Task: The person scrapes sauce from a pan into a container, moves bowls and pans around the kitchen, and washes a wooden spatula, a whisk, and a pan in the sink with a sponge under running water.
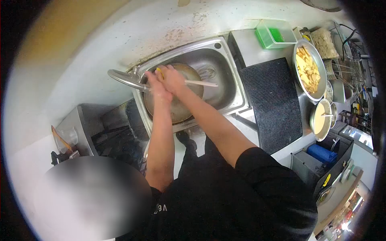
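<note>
Both of my hands meet over the metal sink, close to the curved faucet (128, 79). My left hand (157, 86) is pressed against the right one, its fingers blurred by motion. My right hand (173, 80) is closed, and a small yellow piece (160, 72), perhaps a sponge, shows at its fingers. Beneath them a large round pan (181, 110) with a brownish rim fills the sink's left part. A white handle (203, 83) lies across the pan's rim beside my right hand. Behind it, a wire whisk (207, 72) rests in the sink basin (225, 86).
Right of the sink lies a black ridged mat (273, 104). Beyond it stand a metal bowl of sliced yellow food (307, 70), a bowl of pale batter (320, 120) and a green-tinted plastic container (275, 34). A dark bin (309, 162) is at the lower right.
</note>
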The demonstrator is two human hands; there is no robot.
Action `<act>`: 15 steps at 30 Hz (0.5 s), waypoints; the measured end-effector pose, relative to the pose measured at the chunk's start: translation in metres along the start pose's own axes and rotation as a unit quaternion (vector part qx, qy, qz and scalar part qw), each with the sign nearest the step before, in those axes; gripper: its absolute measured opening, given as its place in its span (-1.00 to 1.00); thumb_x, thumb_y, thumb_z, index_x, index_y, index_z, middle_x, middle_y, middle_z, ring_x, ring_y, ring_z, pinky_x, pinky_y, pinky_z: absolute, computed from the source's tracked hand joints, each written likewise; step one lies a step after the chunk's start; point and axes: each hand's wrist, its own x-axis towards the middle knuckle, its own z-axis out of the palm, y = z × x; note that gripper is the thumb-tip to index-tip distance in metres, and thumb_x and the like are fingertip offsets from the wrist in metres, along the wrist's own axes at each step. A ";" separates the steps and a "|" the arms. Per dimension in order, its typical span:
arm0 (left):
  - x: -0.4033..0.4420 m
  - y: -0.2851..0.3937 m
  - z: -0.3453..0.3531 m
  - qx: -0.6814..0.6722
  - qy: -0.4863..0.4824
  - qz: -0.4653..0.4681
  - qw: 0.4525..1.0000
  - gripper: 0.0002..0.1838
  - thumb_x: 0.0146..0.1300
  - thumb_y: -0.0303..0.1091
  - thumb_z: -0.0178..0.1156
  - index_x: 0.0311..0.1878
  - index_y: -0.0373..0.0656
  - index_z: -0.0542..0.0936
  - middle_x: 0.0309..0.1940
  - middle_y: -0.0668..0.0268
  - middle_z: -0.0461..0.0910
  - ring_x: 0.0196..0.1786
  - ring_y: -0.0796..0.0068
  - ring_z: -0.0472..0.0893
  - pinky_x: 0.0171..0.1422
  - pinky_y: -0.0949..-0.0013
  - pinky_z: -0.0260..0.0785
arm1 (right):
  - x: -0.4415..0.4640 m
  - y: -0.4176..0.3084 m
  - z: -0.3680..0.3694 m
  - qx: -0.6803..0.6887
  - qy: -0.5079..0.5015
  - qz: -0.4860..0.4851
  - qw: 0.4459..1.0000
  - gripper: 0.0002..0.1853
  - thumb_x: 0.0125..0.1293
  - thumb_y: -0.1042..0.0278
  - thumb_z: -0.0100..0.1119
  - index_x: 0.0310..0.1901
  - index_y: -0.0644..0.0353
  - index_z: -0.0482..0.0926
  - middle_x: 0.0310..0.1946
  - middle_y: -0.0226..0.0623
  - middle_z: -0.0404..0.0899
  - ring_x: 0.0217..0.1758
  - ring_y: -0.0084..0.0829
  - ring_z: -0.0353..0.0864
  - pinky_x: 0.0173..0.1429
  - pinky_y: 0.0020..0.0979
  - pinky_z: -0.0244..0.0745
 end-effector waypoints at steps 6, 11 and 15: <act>0.055 0.027 -0.076 -0.074 -0.049 0.016 0.996 -0.49 0.46 0.01 -0.12 0.26 -0.18 0.34 0.18 0.09 0.45 0.22 0.09 0.46 0.34 0.05 0.37 | -0.039 0.081 0.012 -0.051 0.072 -0.174 0.981 -0.53 0.38 -0.05 -0.01 0.17 0.06 0.48 -0.04 0.06 0.58 -0.15 0.00 0.65 -0.10 -0.06 0.57; 0.000 -0.006 -0.045 -0.011 -0.005 0.121 0.993 -0.58 0.50 -0.16 -0.12 0.30 -0.15 0.27 0.13 0.10 0.51 0.19 0.11 0.52 0.26 0.02 0.41 | -0.061 0.089 -0.042 -0.088 0.034 -0.052 0.994 -0.54 0.36 -0.08 0.03 -0.04 0.17 0.61 -0.28 0.03 0.66 -0.27 -0.01 0.67 -0.17 -0.09 0.58; -0.057 0.017 -0.025 0.145 -0.029 0.048 0.988 -0.57 0.51 -0.09 -0.15 0.30 -0.13 0.27 0.15 0.13 0.51 0.22 0.14 0.51 0.24 0.07 0.43 | -0.053 0.080 -0.002 -0.023 0.096 -0.082 0.992 -0.57 0.35 -0.09 0.05 -0.09 0.14 0.63 -0.30 0.04 0.65 -0.29 0.00 0.67 -0.20 -0.09 0.57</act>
